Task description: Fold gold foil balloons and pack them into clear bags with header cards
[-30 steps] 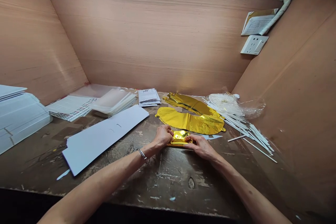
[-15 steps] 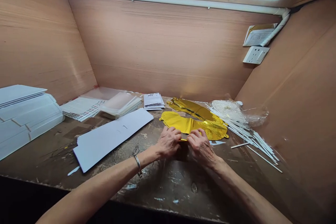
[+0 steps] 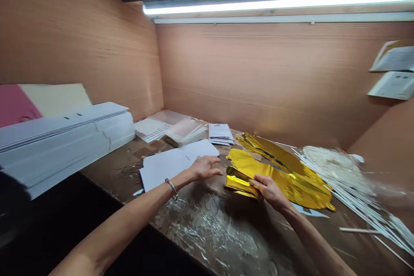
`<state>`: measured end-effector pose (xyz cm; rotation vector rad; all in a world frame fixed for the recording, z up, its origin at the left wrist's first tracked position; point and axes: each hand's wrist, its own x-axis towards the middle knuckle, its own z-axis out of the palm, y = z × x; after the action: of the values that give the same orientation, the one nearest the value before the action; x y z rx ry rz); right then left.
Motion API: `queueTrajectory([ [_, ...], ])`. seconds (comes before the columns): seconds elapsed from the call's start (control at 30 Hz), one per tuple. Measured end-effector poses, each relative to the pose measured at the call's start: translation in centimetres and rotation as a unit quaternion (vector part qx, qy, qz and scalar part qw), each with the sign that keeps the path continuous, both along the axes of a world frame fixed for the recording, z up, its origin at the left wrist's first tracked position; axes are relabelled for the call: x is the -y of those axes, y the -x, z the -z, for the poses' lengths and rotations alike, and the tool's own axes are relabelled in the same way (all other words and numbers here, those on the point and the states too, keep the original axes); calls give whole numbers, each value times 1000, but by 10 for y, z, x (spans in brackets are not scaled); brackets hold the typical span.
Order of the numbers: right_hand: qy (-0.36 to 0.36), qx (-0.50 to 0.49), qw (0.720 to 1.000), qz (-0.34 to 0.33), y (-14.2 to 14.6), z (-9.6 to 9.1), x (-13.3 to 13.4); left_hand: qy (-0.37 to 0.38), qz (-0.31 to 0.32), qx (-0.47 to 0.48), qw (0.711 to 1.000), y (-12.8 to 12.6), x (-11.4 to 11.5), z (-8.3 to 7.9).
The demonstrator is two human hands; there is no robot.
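My right hand (image 3: 268, 189) grips a folded gold foil balloon (image 3: 239, 181) by its right end, just above the table. My left hand (image 3: 205, 168) is off the foil, fingers stretched out and apart, over the right end of a white card sheet (image 3: 174, 161); whether it touches the card I cannot tell. Behind my right hand a flat gold foil balloon (image 3: 255, 164) lies spread out. More gold foil (image 3: 274, 151) lies behind that one.
Thin white sticks (image 3: 359, 207) and a bag of pale bands or strings (image 3: 333, 164) lie at right. Clear plastic sleeves (image 3: 186, 131) and printed leaflets (image 3: 220, 133) sit at the back. Stacked white card (image 3: 80, 138) stands at left. The table's front edge drops into dark.
The view has swung left. My left hand has let go of the foil and moved left with its fingers opened. My right hand now holds the folded foil balloon alone.
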<state>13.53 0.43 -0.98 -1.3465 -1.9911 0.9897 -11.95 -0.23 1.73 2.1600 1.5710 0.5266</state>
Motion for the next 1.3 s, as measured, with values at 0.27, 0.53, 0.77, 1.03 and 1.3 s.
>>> queueTrajectory([
  [0.27, 49, -16, 998, 29, 19, 32, -18, 3, -107, -214, 971, 90, 26, 37],
  [0.53, 48, -19, 998, 29, 30, 34, -20, -66, -47, -214, 974, 92, 26, 24],
  [0.77, 33, -15, 999, 22, 29, 35, -19, -47, -68, -176, 981, 90, 21, 15],
  [1.03, -21, 29, 999, 23, 31, 33, -14, -39, -56, -126, 990, 92, 21, 6],
  [1.3, -47, 55, 997, 16, 36, 32, -10, -1, 16, -44, 999, 102, 26, 4],
])
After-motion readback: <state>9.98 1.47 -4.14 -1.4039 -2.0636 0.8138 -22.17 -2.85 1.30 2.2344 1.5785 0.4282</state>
